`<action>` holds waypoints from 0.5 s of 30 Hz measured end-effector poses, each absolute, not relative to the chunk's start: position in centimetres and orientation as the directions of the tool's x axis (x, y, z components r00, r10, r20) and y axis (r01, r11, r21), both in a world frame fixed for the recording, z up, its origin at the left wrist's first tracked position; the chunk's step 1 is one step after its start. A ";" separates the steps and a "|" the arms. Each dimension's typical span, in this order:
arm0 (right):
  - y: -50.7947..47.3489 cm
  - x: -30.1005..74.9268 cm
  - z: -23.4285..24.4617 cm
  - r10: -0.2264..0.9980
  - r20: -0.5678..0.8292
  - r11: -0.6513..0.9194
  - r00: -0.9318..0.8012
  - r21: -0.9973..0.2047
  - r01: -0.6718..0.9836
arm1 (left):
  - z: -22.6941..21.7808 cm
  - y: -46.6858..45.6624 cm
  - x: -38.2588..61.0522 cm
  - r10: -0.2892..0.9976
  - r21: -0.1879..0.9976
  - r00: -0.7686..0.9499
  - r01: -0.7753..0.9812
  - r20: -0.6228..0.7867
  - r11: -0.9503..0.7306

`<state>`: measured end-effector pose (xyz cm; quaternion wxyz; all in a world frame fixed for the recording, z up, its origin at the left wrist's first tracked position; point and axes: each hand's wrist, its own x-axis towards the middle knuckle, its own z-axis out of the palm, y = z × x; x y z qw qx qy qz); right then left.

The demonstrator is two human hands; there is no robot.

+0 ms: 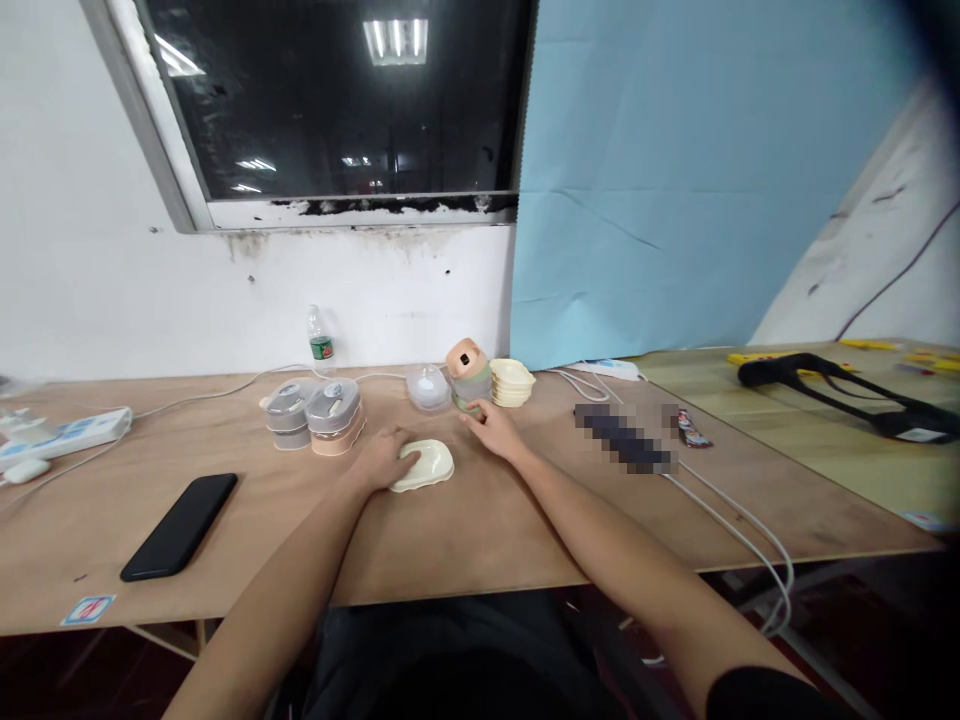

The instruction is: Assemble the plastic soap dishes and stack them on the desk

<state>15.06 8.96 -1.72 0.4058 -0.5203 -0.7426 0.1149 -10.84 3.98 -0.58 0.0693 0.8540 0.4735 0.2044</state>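
My left hand [384, 460] rests on the table with its thumb over the edge of a shallow cream plastic piece [431, 464], which lies flat before me. My right hand [491, 428] reaches forward, its thumb and forefinger at the lower green rim of a stack of small containers [470, 384]. An orange container [466, 358] with a black square sits tilted on top of that stack. Just right of it stands a pile of cream trays [512, 383]. To the left is a clear domed piece [429, 388].
Two stacks of lidded grey containers [334, 405] stand left of my hands. A black phone [180, 527] lies nearer the front edge. White power strips [71, 440], cables, a small bottle [319, 335], a blurred dark object [622, 438] and a black frame [840, 395] lie around.
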 end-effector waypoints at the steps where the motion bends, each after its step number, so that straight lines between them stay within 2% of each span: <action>1: 9.0 15.1 -1.7 0.861 0.489 0.443 -0.140 -0.586 0.678 | -0.6 4.0 -10.8 0.836 0.311 0.465 0.781 0.290 -0.542; 4: 9.1 15.0 -0.8 0.835 0.535 0.453 -0.127 -0.538 0.711 | -1.0 4.1 -10.8 0.834 0.310 0.449 0.782 0.320 -0.541; 8: 10.0 15.3 1.7 0.804 0.591 0.363 -0.055 -0.416 0.834 | -1.2 4.2 -10.7 0.846 0.307 0.431 0.797 0.313 -0.520; 15: 14.1 15.8 5.2 0.823 0.514 0.346 -0.242 -0.115 0.931 | -1.3 4.4 -10.9 0.835 0.331 0.448 0.773 0.321 -0.542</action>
